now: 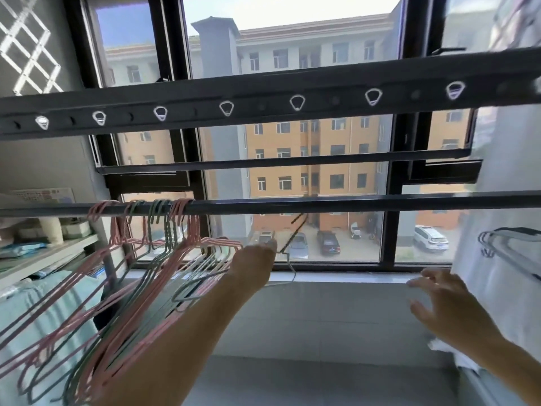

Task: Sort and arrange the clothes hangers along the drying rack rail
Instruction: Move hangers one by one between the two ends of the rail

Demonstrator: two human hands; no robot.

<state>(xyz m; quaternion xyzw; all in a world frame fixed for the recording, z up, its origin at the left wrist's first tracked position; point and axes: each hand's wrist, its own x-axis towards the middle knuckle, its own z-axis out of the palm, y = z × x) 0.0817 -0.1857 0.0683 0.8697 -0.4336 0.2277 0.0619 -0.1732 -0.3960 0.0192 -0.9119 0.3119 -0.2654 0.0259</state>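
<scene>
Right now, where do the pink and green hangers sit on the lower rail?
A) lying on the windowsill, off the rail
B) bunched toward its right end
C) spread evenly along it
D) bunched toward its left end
D: the pink and green hangers hook in one tight cluster over the left part of the lower rail.

Bright daylight through the window (292,142) backlights everything; edges bend, motion blur throughout.
</scene>
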